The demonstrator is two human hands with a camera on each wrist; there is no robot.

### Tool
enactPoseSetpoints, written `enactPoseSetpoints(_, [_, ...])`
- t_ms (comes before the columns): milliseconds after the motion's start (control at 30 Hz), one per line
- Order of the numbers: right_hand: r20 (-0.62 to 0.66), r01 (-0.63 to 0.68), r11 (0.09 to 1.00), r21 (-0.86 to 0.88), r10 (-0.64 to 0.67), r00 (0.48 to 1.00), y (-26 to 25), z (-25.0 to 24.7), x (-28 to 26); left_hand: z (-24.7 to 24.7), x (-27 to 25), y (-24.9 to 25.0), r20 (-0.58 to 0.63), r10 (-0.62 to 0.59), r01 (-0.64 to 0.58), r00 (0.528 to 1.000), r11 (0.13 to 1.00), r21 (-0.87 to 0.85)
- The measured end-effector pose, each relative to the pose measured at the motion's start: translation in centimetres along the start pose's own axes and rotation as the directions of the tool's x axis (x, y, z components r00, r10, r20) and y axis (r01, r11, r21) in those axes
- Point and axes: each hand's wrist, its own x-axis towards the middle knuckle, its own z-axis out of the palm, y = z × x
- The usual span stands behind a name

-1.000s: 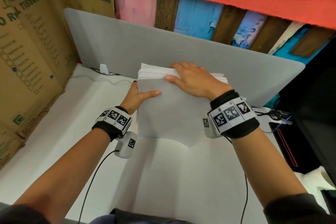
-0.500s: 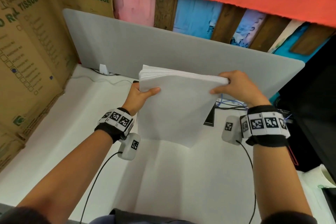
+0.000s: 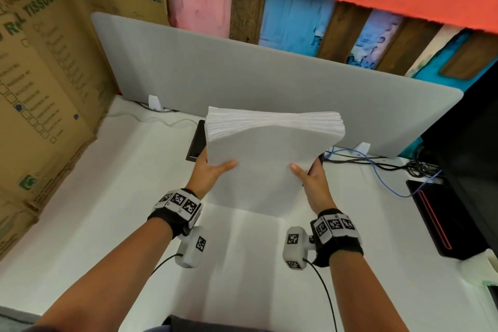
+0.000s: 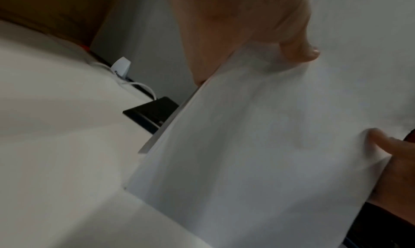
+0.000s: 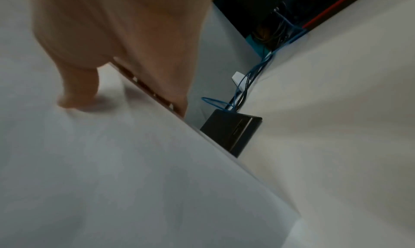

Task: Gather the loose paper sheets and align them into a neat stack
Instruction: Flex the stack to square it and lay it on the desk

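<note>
Gripping a thick paper stack [image 3: 258, 159] from both sides, above a white desk [image 3: 113, 210].

Head view: left hand [image 3: 208, 170] and right hand [image 3: 312, 178] each clamp a side edge, thumbs on the near face, stack tilted, its lower edge over the desk, before a grey divider [image 3: 242, 73]. Left wrist view: the thumb [image 4: 298, 51] presses the sheet; a black device [image 4: 150, 115] lies behind. Right wrist view: thumb [image 5: 76, 94] on paper, fingers curled behind the edge, blue cables [image 5: 238, 92] nearby.
</note>
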Motion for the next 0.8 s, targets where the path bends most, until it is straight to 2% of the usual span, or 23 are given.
enactPoseSetpoints(100, [-0.074, 0.047, 0.998, -0.048, -0.051, 0.996, -0.1, 0.4, 0.1, 0.7, -0.3, 0.2, -0.066, -0.003, 0.0, 0.998, 0.999, -0.036])
enactPoseSetpoints(167, [-0.119, 0.069, 0.997, -0.019, -0.071, 0.99, -0.3, 1.0, 0.0, 1.5, -0.2, 1.1, -0.145, 0.001, -0.012, 0.989, 0.997, -0.078])
enactPoseSetpoints(267, [-0.2, 0.137, 0.989, 0.056, -0.123, 0.972, -1.2, 1.9, -0.3, 2.7, 0.1, 3.2, -0.283, 0.032, -0.076, 0.959, 0.986, -0.146])
enactPoseSetpoints(333, [-0.245, 0.205, 0.973, 0.102, -0.175, 0.953, -1.8, 2.6, -0.7, 3.4, 0.2, 4.3, -0.33, 0.08, -0.147, 0.94, 0.972, -0.182])
enactPoseSetpoints(433, [-0.239, 0.24, 0.963, 0.126, -0.205, 0.949, -1.1, 3.4, -1.7, 3.7, -0.4, 4.5, -0.311, 0.094, -0.164, 0.946, 0.964, -0.207])
enactPoseSetpoints(567, [-0.156, 0.167, 0.981, 0.1, -0.15, 0.976, 0.0, 2.8, -1.8, 2.9, -1.2, 3.8, -0.261, 0.057, -0.11, 0.964, 0.975, -0.192])
enactPoseSetpoints(800, [-0.139, 0.155, 0.971, 0.183, -0.131, 0.982, -5.5, 1.5, 0.1, 2.6, -0.5, 6.6, -0.21, 0.183, -0.212, 0.96, 0.969, -0.126])
